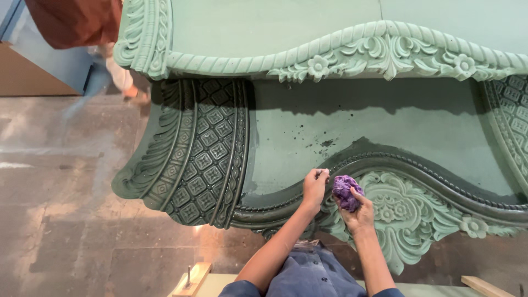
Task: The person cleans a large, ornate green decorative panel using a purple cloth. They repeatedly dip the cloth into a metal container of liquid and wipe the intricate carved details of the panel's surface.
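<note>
A large carved furniture piece painted green [308,126] fills the view, with floral relief and lattice panels. My left hand [314,187] is closed around a small thin tool, its tip against the beaded dark-green moulding at the lower edge of the flat panel. My right hand [357,212] grips a crumpled purple cloth [344,191] and holds it against the pale green floral carving [401,212] just right of the left hand. The lower mouldings look darker and wet.
Another person in an orange-brown garment [74,22] stands at the top left, blurred. A stone-tiled floor [60,181] lies to the left. Wooden pieces [193,278] lie at the bottom edge near my blue-clad knees [313,275].
</note>
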